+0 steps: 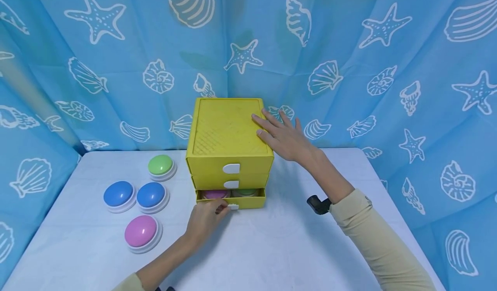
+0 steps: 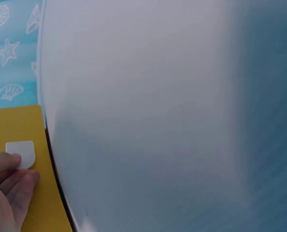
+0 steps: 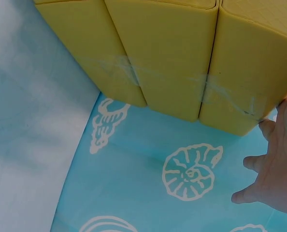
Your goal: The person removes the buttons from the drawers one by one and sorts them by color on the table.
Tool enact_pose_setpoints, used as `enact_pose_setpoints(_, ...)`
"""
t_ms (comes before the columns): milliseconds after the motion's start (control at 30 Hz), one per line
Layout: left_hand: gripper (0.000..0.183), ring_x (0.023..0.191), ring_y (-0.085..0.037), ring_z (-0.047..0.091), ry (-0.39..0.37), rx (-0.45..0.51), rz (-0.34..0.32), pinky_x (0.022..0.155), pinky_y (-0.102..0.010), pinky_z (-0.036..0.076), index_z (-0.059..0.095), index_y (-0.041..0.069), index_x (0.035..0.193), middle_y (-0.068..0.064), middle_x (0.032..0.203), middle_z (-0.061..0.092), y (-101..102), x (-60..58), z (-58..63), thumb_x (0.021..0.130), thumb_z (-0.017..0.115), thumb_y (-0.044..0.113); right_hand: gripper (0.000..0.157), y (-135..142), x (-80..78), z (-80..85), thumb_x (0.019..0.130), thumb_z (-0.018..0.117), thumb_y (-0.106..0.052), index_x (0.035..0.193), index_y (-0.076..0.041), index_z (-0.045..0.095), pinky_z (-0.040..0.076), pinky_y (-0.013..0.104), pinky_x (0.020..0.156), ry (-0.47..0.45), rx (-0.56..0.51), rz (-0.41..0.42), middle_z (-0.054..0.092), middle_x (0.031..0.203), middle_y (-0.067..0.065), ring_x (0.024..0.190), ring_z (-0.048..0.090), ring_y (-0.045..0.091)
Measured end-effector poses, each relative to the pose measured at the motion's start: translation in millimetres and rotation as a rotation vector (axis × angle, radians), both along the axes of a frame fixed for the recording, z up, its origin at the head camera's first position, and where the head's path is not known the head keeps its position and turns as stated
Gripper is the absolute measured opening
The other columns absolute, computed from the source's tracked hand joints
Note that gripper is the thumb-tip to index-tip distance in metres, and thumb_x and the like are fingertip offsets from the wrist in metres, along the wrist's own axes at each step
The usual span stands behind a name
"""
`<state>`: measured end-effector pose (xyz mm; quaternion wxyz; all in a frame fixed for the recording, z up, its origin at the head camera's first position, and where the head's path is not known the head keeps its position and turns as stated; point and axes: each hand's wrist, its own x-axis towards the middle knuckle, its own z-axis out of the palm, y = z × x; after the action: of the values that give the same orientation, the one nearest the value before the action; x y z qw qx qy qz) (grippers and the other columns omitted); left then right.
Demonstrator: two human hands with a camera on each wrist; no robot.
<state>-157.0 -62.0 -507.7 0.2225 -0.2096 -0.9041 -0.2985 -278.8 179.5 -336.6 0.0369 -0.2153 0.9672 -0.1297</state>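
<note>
Far L on the counter (image 1: pixel 272 256), at btwn 8 and 9 o'clock from the yellow box (image 1: pixel 229 127), sat a blue dome (image 1: pixel 118 193); then a pink dome (image 1: pixel 140 231) at abt 8, a second blue dome (image 1: pixel 151 194) just beside the first, and a green dome (image 1: pixel 161 165) near 9. Next came the L hand (image 1: pixel 206 219) at approx 7, thumb and fingers pinching the white tab (image 1: pixel 234 207) of the btm drawer (image 1: pixel 254 203). That drawer stood partly out, w/ another pink dome (image 1: pixel 215 194) on its L and another green dome (image 1: pixel 244 192) on its R, both part hidden. The box itself was at the counter's 12 o'clock, upper two drawers closed. The R hand (image 1: pixel 285 139), btwn 2 and 3, had fingers splayed over the top's R edge, gripping nothing; the hands were apart. Step in hand, prob: sliding the btm drawer w/ the box braced; in or out, couldn't tell. Next move called for a straight, level slide, R hand steadying the box vs skidding.
</note>
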Motion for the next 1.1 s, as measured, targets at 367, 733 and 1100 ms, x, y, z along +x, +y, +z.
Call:
enact_pose_setpoints(367, 0.016, 0.067, -0.010, 0.070, -0.048, 0.020, -0.002, 0.060, -0.026, 0.058, 0.075, 0.009, 0.081, 0.000, 0.074, 0.073, -1, 24.2, 0.6, 0.073, 0.088, 0.008, 0.060, 0, 1.3, 0.6, 0.104, 0.017, -0.061, 0.160, -0.037, 0.015, -0.005, 0.072, 0.111, -0.009, 0.007, -0.007, 0.003, 0.166, -0.007, 0.149, -0.005, 0.041)
enact_pose_setpoints(733, 0.021, 0.065, -0.004, 0.067, 0.061, 0.031, -0.047, 0.059, -0.018, 0.055, 0.074, 0.011, 0.078, 0.003, 0.072, 0.072, -3, 50.1, -4.5, 0.067, 0.091, 0.006, 0.061, 0, 0.5, 1.0, 0.104, 0.017, -0.060, 0.160, -0.036, 0.016, -0.005, 0.073, 0.111, -0.011, -0.006, 0.001, 0.003, 0.166, -0.006, 0.149, -0.005, 0.042)
enact_pose_setpoints(1100, 0.022, 0.065, -0.001, 0.066, 0.067, 0.042, -0.034, 0.059, -0.017, 0.054, 0.074, 0.014, 0.076, 0.007, 0.071, 0.071, -7, 69.4, -7.6, 0.065, 0.092, 0.008, 0.060, 0, 0.6, 1.0, 0.105, 0.017, -0.059, 0.160, -0.036, 0.015, -0.006, 0.072, 0.111, -0.018, -0.004, -0.002, 0.002, 0.166, -0.006, 0.149, -0.006, 0.041)
